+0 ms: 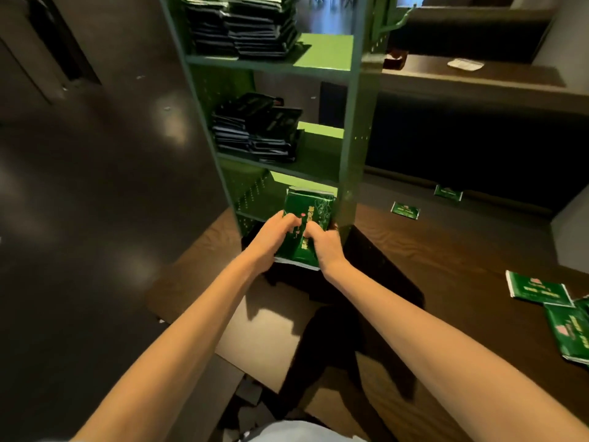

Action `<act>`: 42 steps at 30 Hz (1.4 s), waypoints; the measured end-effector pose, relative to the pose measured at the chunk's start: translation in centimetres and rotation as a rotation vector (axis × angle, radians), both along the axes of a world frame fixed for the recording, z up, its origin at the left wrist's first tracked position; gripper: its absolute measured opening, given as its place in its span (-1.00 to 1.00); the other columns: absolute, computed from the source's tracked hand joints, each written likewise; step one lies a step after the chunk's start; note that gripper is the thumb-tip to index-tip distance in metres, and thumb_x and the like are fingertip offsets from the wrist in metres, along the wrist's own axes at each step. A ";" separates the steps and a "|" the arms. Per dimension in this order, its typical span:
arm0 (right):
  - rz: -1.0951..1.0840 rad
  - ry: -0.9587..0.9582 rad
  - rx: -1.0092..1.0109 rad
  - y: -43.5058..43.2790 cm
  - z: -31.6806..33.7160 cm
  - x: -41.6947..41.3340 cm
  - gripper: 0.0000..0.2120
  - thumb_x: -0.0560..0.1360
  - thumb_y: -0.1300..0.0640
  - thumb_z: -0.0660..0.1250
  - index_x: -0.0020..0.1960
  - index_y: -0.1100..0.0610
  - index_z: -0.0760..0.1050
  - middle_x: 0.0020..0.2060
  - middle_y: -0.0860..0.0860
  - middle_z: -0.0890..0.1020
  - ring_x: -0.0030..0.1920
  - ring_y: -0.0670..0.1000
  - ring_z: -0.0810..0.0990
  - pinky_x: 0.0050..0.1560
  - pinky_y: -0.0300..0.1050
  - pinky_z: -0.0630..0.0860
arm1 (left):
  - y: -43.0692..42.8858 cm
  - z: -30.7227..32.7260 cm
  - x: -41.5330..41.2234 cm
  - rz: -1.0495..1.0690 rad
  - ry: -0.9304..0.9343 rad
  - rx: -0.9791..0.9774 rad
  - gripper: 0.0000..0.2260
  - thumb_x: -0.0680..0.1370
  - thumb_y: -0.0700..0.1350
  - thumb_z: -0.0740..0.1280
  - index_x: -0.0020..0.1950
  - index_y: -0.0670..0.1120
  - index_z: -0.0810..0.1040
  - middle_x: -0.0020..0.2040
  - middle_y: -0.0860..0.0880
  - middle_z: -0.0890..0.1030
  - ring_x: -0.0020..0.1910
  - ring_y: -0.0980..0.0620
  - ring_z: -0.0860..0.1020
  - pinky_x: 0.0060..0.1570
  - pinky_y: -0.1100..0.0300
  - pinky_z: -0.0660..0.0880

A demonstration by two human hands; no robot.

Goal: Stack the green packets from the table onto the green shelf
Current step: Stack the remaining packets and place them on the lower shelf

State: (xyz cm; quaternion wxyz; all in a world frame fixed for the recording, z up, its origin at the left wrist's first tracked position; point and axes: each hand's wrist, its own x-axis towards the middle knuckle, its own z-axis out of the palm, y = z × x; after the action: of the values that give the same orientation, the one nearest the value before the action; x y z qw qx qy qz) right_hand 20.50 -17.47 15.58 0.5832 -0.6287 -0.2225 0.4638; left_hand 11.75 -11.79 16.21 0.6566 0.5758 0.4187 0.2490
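Observation:
A stack of green packets (pixel 307 218) is held at the mouth of the lowest compartment of the green shelf (pixel 350 129). My left hand (pixel 272 239) grips its left side and my right hand (pixel 322 244) grips its right side, fingers curled over the top packet. Dark piles of packets (pixel 258 129) lie on the middle shelf, and more packets (pixel 248 27) on the upper one. Loose green packets lie on the wooden table (pixel 446 256): one packet (pixel 404 210) and another (pixel 447 193) at the back, two packets (pixel 538 288) at the right edge.
A dark wall (pixel 95 154) stands left of the shelf. A dark wooden bench or ledge (pixel 478 81) runs behind the table at the right, with a white slip (pixel 465 63) on it. Flat cardboard (pixel 264 339) lies on the floor below my arms.

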 end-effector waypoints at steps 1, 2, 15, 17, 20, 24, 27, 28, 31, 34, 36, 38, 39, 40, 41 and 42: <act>-0.007 0.005 0.000 0.6 1.1 -0.5 -0.82 0.38 0.21 0.28 -0.36 0.13 0.32 -0.40 0.04 0.32 -0.33 -0.03 0.27 -0.28 -0.12 0.24 | 0.8 0.8 -0.4 -0.015 0.003 0.044 -0.93 0.51 -0.16 0.24 -0.12 -0.04 0.50 -0.16 -0.01 0.57 -0.06 -0.01 0.53 0.07 0.05 0.44; -0.020 0.007 0.007 1.7 1.9 -1.1 -0.74 0.45 0.26 0.24 -0.39 0.12 0.30 -0.42 0.04 0.30 -0.36 -0.03 0.25 -0.31 -0.15 0.24 | 2.1 1.5 -1.1 -0.044 0.000 0.072 -0.91 0.52 -0.16 0.24 -0.07 -0.02 0.53 -0.12 0.00 0.61 -0.01 -0.02 0.55 0.12 0.04 0.44; -0.221 0.080 -0.045 5.6 8.6 0.3 -0.61 0.47 0.17 0.18 0.28 0.20 0.42 0.09 0.04 0.35 0.08 0.03 0.29 0.07 -0.04 0.19 | 6.9 8.3 -0.2 -0.284 0.098 -0.078 -0.92 0.55 -0.11 0.27 0.04 -0.01 0.45 0.13 0.02 0.39 0.18 -0.11 0.45 0.10 -0.03 0.53; -0.231 0.083 -0.082 5.5 8.8 1.0 -0.59 0.48 0.14 0.19 0.31 0.21 0.40 0.09 0.04 0.34 0.09 0.04 0.28 0.08 -0.04 0.20 | 6.8 8.4 0.7 -0.294 0.073 -0.109 -0.97 0.55 -0.14 0.26 -0.04 -0.02 0.47 0.01 0.01 0.47 0.04 -0.05 0.49 0.06 0.00 0.51; -0.198 0.072 -0.155 5.4 9.1 1.1 -0.49 0.40 0.07 0.25 0.32 0.20 0.38 0.21 0.11 0.46 0.14 0.13 0.43 0.09 -0.01 0.38 | 7.1 8.0 1.5 -0.290 0.030 -0.194 -0.96 0.54 -0.15 0.25 -0.08 -0.05 0.48 -0.12 -0.07 0.56 -0.12 -0.01 0.54 -0.07 0.11 0.51; -0.251 0.133 -0.138 5.5 9.4 1.2 -0.53 0.43 0.06 0.29 0.30 0.19 0.38 0.10 0.20 0.56 -0.04 0.18 0.60 -0.23 -0.09 0.55 | 7.6 7.6 2.2 -0.276 -0.028 -0.307 -0.95 0.53 -0.13 0.25 -0.04 -0.07 0.46 -0.14 -0.09 0.56 -0.15 0.00 0.52 -0.17 0.16 0.46; -0.295 0.145 -0.152 5.5 9.6 0.9 -0.46 0.44 -0.04 0.28 0.35 0.16 0.33 0.19 0.19 0.53 -0.03 0.14 0.58 -0.22 -0.11 0.50 | 7.6 7.6 2.8 -0.238 -0.051 -0.379 -0.91 0.53 -0.12 0.27 -0.01 -0.11 0.46 -0.14 -0.11 0.56 -0.16 -0.02 0.53 -0.21 0.18 0.47; -0.308 0.151 -0.147 5.5 9.5 0.8 -0.47 0.45 -0.06 0.27 0.35 0.15 0.33 0.20 0.18 0.53 -0.09 0.09 0.56 -0.27 -0.13 0.44 | 7.7 7.6 3.2 -0.219 -0.058 -0.395 -0.88 0.53 -0.11 0.28 0.02 -0.11 0.46 -0.12 -0.11 0.56 -0.15 -0.03 0.54 -0.22 0.18 0.49; -0.351 0.215 -0.128 5.6 9.4 0.7 -0.51 0.50 -0.04 0.24 0.35 0.17 0.32 0.08 0.13 0.48 -0.21 0.01 0.43 -0.21 -0.15 0.35 | 8.0 7.9 4.1 -0.179 -0.047 -0.390 -0.86 0.53 -0.09 0.31 0.03 -0.11 0.47 -0.09 -0.13 0.57 -0.10 -0.05 0.56 -0.16 0.15 0.53; -0.380 0.252 -0.130 5.8 9.4 0.8 -0.50 0.52 0.00 0.25 0.38 0.18 0.26 0.07 0.10 0.41 -0.01 0.07 0.40 0.04 -0.03 0.36 | 8.2 8.1 5.2 -0.151 -0.023 -0.338 -0.82 0.53 -0.04 0.36 0.02 -0.13 0.52 -0.02 -0.14 0.61 -0.03 -0.07 0.59 -0.06 0.12 0.56; -0.414 0.255 -0.115 6.2 9.4 0.8 -0.50 0.51 0.04 0.28 0.37 0.19 0.26 0.09 0.13 0.43 0.05 0.10 0.44 0.11 -0.01 0.45 | 8.3 8.2 5.5 -0.138 -0.038 -0.334 -0.67 0.52 0.01 0.38 0.17 -0.17 0.52 0.11 -0.19 0.62 0.05 -0.12 0.60 -0.04 0.09 0.58; -0.454 0.259 -0.092 6.5 9.6 0.8 -0.51 0.52 0.08 0.30 0.37 0.21 0.26 0.08 0.15 0.44 0.05 0.12 0.48 0.15 -0.01 0.54 | 8.3 8.1 5.4 -0.124 -0.091 -0.363 -0.60 0.52 0.01 0.37 0.25 -0.21 0.48 0.16 -0.22 0.59 0.07 -0.16 0.59 -0.10 0.07 0.57; -0.469 0.260 -0.093 6.7 9.6 0.8 -0.50 0.52 0.08 0.30 0.38 0.21 0.25 0.13 0.15 0.45 0.09 0.13 0.50 0.17 0.00 0.54 | 8.3 8.0 5.4 -0.118 -0.118 -0.379 -0.63 0.53 -0.02 0.37 0.23 -0.21 0.48 0.15 -0.23 0.58 0.05 -0.15 0.58 -0.12 0.08 0.56; -0.476 0.248 -0.107 6.8 9.6 0.8 -0.49 0.52 0.07 0.30 0.39 0.20 0.25 0.19 0.16 0.46 0.15 0.15 0.51 0.18 0.00 0.53 | 8.4 7.9 5.3 -0.115 -0.145 -0.394 -0.69 0.53 -0.05 0.37 0.18 -0.21 0.50 0.13 -0.23 0.58 0.04 -0.14 0.58 -0.09 0.09 0.56; -0.482 0.240 -0.118 6.9 9.6 0.8 -0.49 0.53 0.06 0.30 0.40 0.20 0.25 0.24 0.16 0.46 0.20 0.16 0.50 0.17 -0.04 0.52 | 8.5 7.8 5.3 -0.113 -0.168 -0.403 -0.78 0.53 -0.10 0.37 0.10 -0.20 0.52 0.10 -0.22 0.58 0.02 -0.12 0.57 -0.05 0.10 0.57; -0.481 0.230 -0.126 7.0 9.6 0.7 -0.50 0.53 0.06 0.30 0.39 0.20 0.26 0.26 0.17 0.46 0.22 0.16 0.50 0.13 -0.07 0.50 | 8.4 7.8 5.2 -0.111 -0.177 -0.401 -0.86 0.54 -0.14 0.36 0.03 -0.19 0.52 0.07 -0.21 0.57 0.00 -0.10 0.57 -0.04 0.11 0.56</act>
State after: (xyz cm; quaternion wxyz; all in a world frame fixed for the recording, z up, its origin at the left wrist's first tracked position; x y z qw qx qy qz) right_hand 21.15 -10.51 25.23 0.6579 -0.6417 0.0301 0.3931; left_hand 17.00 -3.39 24.02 0.8048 0.4318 0.3681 0.1741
